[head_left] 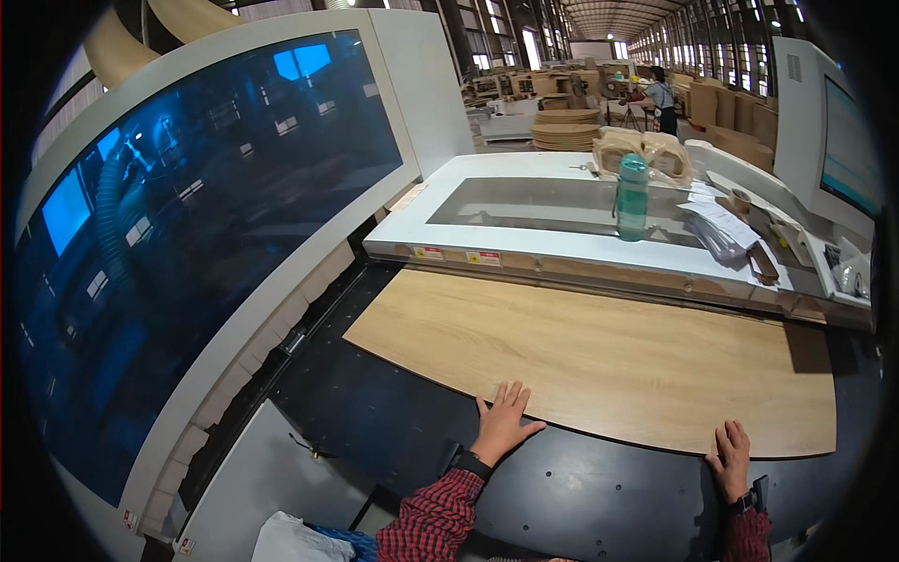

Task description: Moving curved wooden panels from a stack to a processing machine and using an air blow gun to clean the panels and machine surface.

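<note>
A wide wood-grain board (581,361) lies flat on the dark machine bed (571,487), its far edge close along the white machine's ledge. My left hand (506,423) rests on the board's near edge, left of its middle, fingers spread over the top. Farther right, my right hand (730,459) touches the same near edge close to the board's right end. Its fingers are stretched forward and lie on the surface, the thumb a little apart. Neither hand is wrapped round anything. Both wrists wear dark bands, below red checked sleeves.
A large machine hood with a dark blue window (225,206) rises on the left. On the white ledge stand a green bottle (633,199), papers (721,229) and wrapped rolls (646,155). A monitor (847,150) is at right. A person (661,101) stands far back near stacked boards (566,129).
</note>
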`<state>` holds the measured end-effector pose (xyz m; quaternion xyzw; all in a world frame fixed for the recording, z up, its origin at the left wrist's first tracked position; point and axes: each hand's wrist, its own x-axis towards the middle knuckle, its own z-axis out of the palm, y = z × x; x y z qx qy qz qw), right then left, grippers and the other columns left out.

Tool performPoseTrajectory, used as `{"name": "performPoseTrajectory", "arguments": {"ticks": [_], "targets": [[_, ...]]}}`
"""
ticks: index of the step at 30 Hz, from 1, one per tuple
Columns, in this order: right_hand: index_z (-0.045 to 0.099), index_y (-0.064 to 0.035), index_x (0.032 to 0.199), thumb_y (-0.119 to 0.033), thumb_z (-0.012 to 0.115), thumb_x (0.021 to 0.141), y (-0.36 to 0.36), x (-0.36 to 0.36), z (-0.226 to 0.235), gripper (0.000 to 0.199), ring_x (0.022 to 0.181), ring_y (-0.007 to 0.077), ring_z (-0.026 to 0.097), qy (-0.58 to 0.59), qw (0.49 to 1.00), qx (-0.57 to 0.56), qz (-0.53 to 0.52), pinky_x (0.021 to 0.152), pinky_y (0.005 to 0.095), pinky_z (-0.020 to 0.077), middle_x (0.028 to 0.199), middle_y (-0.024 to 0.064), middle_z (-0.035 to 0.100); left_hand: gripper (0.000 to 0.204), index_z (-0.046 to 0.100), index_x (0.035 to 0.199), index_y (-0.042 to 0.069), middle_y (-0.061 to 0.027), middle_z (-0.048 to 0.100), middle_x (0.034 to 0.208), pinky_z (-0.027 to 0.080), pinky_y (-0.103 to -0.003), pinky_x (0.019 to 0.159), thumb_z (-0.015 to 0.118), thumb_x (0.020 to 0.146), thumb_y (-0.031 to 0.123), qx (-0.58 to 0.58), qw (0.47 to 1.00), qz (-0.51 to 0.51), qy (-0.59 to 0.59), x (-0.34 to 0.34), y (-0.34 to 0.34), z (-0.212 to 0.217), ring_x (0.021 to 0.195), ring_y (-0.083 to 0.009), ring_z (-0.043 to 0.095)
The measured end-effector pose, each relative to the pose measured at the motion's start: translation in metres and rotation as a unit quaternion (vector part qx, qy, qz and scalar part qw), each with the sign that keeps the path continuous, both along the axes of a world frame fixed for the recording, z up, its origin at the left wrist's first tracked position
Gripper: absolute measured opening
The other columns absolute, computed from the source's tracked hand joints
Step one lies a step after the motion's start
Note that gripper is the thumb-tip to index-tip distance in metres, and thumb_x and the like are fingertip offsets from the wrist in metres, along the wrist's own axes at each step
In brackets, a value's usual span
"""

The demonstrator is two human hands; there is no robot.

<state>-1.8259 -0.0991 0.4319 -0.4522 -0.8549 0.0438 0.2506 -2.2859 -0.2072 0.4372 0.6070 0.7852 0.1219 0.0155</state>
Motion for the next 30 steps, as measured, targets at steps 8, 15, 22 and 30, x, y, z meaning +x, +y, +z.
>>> {"name": "performPoseTrajectory", "arguments": {"ticks": [8,15,22,30], "targets": [[0.055,-0.0027,0.112,-0.008,0.074,0.056,0.02,-0.048,0.002,0.06,0.121,0.0353,0.036,-0.011,1.0,-0.005,0.007,0.098,0.0421,0.0332,0.128,0.0175,0.044,0.073,0.04,0.131,0.014,-0.0063,0.028,0.142,0.011,-0.067,0.098,0.053,0.076,0.059,-0.002,1.0,0.028,-0.003,-0.045,0.01,-0.004,0.133,-0.0275,0.02],[0.053,-0.0014,0.109,-0.01,0.073,0.054,0.028,-0.098,0.023,0.059,0.11,0.0364,0.041,-0.014,0.999,0.006,0.046,0.092,0.0429,0.0362,0.121,0.0182,0.045,0.074,0.042,0.131,0.016,-0.0054,0.031,0.141,0.013,-0.062,0.101,0.058,0.073,0.058,-0.006,0.999,0.043,0.004,-0.085,0.011,-0.003,0.133,-0.0256,0.023],[0.049,0.0019,0.112,-0.01,0.069,0.059,0.027,-0.129,0.021,0.058,0.112,0.0374,0.039,-0.026,0.996,0.015,0.087,0.093,0.0452,0.0329,0.122,0.0201,0.043,0.074,0.042,0.131,0.016,-0.0047,0.029,0.143,0.012,-0.06,0.102,0.061,0.071,0.056,-0.02,0.999,0.036,-0.008,-0.12,0.008,0.003,0.133,-0.0239,0.022],[0.047,0.0039,0.114,-0.009,0.071,0.059,0.02,-0.173,0.023,0.061,0.114,0.0376,0.038,-0.038,0.992,0.009,0.122,0.093,0.0456,0.0315,0.123,0.0208,0.042,0.075,0.043,0.131,0.017,-0.0029,0.03,0.142,0.009,-0.059,0.103,0.061,0.07,0.057,-0.014,0.998,0.059,-0.008,-0.162,-0.006,-0.002,0.134,-0.022,0.021]]}}
